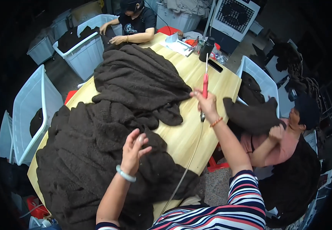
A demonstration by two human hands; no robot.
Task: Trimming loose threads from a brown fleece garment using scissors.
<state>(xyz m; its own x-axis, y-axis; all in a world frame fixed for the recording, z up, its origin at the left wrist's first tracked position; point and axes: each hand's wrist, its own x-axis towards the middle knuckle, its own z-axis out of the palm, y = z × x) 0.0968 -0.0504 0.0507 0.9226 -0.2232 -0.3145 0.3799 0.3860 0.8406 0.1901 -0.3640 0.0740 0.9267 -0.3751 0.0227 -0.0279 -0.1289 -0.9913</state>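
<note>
A big heap of dark brown fleece fabric (108, 126) covers most of the light wooden table (219, 82). My left hand (134, 149) hovers just above the fabric near the table's middle, fingers spread and holding nothing. My right hand (205, 104) is raised over the bare wood to the right of the heap and grips a red-handled tool (205, 85) with a thin metal tip pointing up. A pale hose or cord (191, 161) runs from the tool down toward me across the table's front edge.
One person sits at the table's far end, hands on fabric; another at the right holds a dark fabric piece (252, 115). White plastic bins (82, 48) stand around the table. A black bottle (206, 49), a phone (215, 65) and papers (179, 45) lie at the far right.
</note>
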